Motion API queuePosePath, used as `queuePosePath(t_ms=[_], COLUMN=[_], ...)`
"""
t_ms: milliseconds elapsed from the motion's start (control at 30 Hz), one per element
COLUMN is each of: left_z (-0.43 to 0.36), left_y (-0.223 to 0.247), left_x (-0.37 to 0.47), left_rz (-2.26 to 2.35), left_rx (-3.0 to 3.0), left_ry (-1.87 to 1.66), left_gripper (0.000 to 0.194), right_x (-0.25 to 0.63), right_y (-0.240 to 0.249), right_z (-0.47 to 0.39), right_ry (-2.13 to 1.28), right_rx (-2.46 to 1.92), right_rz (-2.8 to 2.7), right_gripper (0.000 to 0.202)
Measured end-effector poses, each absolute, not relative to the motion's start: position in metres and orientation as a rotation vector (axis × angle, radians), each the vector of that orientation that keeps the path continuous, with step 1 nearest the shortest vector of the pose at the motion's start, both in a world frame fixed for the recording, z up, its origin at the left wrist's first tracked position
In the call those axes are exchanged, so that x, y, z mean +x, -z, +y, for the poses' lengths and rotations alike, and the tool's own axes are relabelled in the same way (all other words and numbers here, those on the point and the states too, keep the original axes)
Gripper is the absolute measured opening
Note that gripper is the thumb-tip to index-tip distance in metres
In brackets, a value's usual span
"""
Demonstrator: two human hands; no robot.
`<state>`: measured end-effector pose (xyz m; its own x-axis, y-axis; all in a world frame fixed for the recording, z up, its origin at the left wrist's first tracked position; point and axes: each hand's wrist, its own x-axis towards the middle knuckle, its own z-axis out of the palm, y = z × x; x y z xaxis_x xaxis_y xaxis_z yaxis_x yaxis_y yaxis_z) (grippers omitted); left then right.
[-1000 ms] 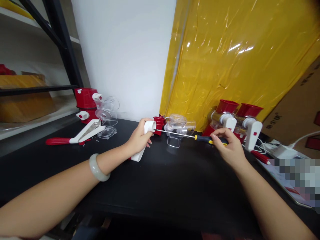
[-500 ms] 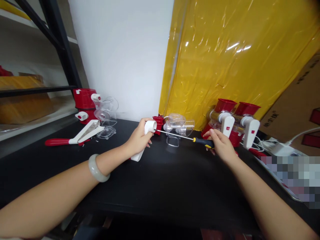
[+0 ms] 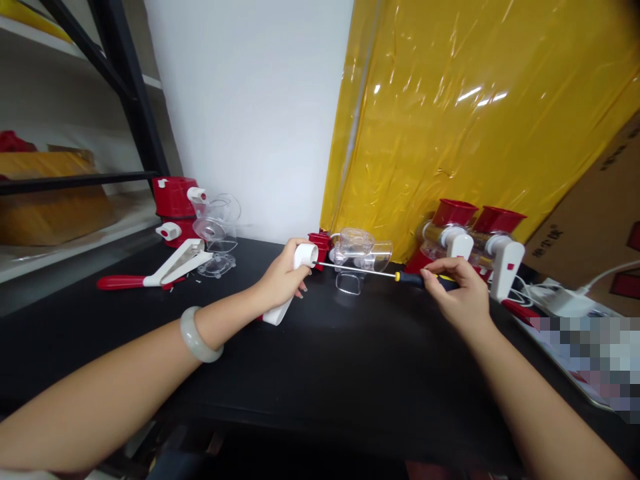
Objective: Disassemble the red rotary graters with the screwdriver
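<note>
My left hand (image 3: 286, 280) is wrapped round a white plastic crank handle (image 3: 277, 314), its round open end facing right and its lower part slanting down toward the table. My right hand (image 3: 463, 293) grips a screwdriver (image 3: 411, 279) by its black and yellow handle. The long metal shaft runs left, and its tip sits at the rim of the crank's round end; whether it meets a screw is hidden. Just behind the crank stand a red part (image 3: 320, 245) and a clear plastic grater body (image 3: 360, 250).
On the left of the black table (image 3: 320, 387) lie another white crank with a red grip (image 3: 125, 283), clear parts and small screws, near stacked red bases (image 3: 176, 212). Two assembled red and white graters (image 3: 507, 260) stand right, beside a white plug (image 3: 565, 300) and cables.
My right hand has shifted to the right along the screwdriver handle, and its fingers hold it differently. The left hand still holds the crank. The whole view has moved slightly.
</note>
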<state>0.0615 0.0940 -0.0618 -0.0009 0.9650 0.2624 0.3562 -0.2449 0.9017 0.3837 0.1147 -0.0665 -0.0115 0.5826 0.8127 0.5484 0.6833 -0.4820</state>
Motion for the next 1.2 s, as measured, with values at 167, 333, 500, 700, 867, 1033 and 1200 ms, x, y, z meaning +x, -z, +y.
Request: queuePosePath(t_ms=[167, 333, 500, 700, 867, 1033, 1200], left_z=[0.092, 0.091, 0.094, 0.098, 0.102, 0.103, 0.102], left_y=[0.063, 0.067, 0.072, 0.073, 0.07, 0.068, 0.068], left_x=[0.066, 0.068, 0.066, 0.064, 0.062, 0.061, 0.062], left_rz=[1.381, 1.392, 1.411, 1.393, 1.414, 1.41, 1.409], left_rx=[1.581, 1.605, 1.647, 1.615, 1.529, 1.488, 1.488], left_ry=[-1.215, -1.238, -1.255, -1.27, -1.292, -1.303, -1.301], left_gripper=[0.048, 0.047, 0.047, 0.047, 0.047, 0.048, 0.048], right_x=[0.378, 0.375, 0.381, 0.39, 0.394, 0.39, 0.382], right_y=[0.064, 0.061, 0.058, 0.057, 0.061, 0.062, 0.062], right_z=[0.116, 0.125, 0.122, 0.117, 0.123, 0.122, 0.12], right_ry=[-0.261, -0.895, -0.879, -0.534, -0.443, -0.655, -0.837], right_rx=[-0.887, -0.794, -1.173, -1.113, -0.963, -0.774, -0.672], right_rz=[-1.442, -1.23, -1.361, -1.625, -1.667, -1.597, -1.471], right_gripper=[0.027, 0.034, 0.053, 0.036, 0.025, 0.04, 0.045])
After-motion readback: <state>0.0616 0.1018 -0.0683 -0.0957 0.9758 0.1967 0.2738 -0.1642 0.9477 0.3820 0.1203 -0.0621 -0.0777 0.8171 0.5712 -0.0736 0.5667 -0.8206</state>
